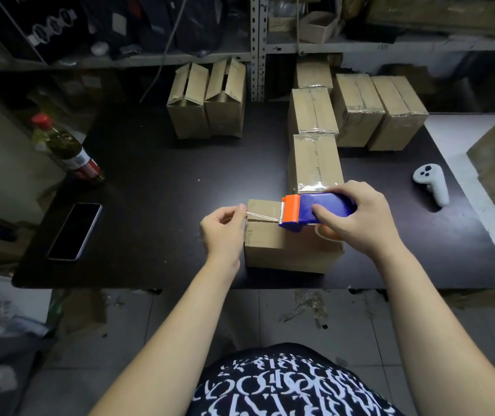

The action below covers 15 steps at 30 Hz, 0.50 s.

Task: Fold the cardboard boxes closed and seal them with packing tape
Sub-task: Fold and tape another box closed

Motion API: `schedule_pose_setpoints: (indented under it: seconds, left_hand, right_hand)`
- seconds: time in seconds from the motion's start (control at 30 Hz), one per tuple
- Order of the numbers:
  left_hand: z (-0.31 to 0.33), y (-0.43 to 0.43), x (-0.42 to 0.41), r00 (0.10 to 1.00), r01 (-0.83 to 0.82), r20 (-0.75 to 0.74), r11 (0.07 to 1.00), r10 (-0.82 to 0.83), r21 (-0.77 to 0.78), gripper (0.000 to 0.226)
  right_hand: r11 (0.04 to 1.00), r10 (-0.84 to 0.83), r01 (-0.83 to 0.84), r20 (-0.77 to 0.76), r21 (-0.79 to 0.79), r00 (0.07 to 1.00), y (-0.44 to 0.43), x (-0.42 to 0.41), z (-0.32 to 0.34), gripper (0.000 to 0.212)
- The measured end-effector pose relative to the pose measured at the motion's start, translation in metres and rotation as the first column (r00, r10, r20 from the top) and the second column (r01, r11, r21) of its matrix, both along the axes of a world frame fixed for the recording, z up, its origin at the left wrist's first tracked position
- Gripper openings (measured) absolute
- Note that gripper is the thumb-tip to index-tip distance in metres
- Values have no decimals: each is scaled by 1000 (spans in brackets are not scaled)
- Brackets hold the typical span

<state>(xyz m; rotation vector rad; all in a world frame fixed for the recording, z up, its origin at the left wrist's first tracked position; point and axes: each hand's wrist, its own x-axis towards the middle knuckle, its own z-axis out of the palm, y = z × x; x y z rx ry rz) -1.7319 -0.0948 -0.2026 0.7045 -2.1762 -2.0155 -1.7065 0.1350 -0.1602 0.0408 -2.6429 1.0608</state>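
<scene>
A small cardboard box (285, 250) with its flaps folded down stands at the near edge of the black table (156, 187). My right hand (357, 217) grips a blue tape dispenser with an orange head (315, 210) above the box top. My left hand (222, 229) pinches the free end of the clear tape (262, 214) at the box's left edge. The tape stretches from the dispenser to those fingers. A sealed box (315, 160) stands right behind.
Two unsealed boxes (207, 100) stand at the back centre, several taped boxes (369, 112) at the back right. A bottle (69, 148) and a phone (75, 231) lie left, a white controller (431, 183) right. Shelving rises behind the table.
</scene>
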Motion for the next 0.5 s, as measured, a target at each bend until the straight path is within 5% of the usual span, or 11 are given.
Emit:
schedule_pose_setpoints:
  seconds: [0.2,0.4,0.5]
  left_hand:
    - [-10,-5,0,990,120,-57,981,-130,-156,13]
    - [-19,-22,-3,844,513,-89,845,-529,-151,12]
    - [-19,-38,-7,708,673,-48,693,-705,-259,50]
  right_hand:
    - [1000,-12,12,28,-1,1000,-3,-5,1,28]
    - [988,-70,77,57,-137,996,2,-2,-1,24]
    - [981,-65,77,70,-180,995,3,-1,-3,24]
